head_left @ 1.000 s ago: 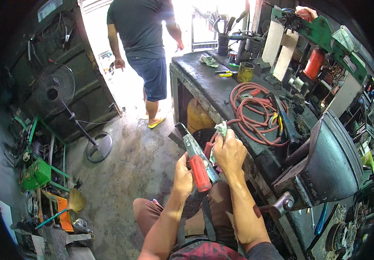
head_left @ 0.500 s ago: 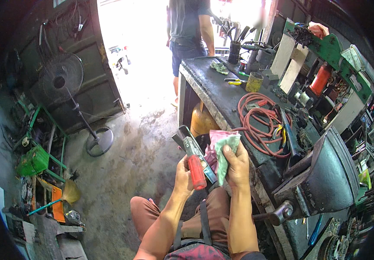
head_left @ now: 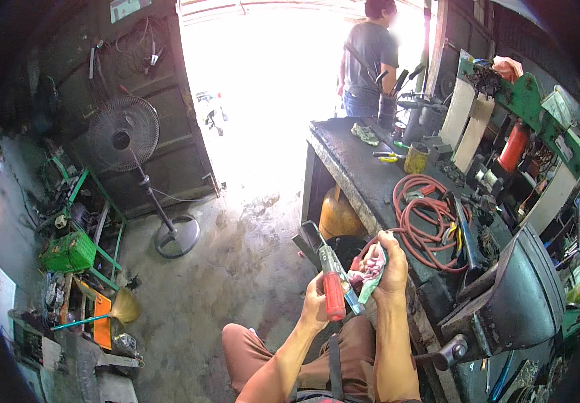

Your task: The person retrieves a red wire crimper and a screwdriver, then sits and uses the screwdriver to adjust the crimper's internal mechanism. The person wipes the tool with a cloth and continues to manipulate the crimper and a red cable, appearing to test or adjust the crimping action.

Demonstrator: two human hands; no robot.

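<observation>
Fingers of your left hand (head_left: 313,303) wrap the red-handled tool (head_left: 333,295), its long axis running from near right to far left. Just to its right, your right hand (head_left: 394,270) grips a bunched pink-and-green cloth (head_left: 370,264); beyond, rightward, stands the dark workbench (head_left: 364,164).

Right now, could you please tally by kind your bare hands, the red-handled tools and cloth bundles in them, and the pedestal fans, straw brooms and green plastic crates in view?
Bare hands: 2, left hand and right hand
Red-handled tool: 1
Pink-and-green cloth bundle: 1
Pedestal fan: 1
Straw broom: 1
Green plastic crate: 1
Total: 7
</observation>
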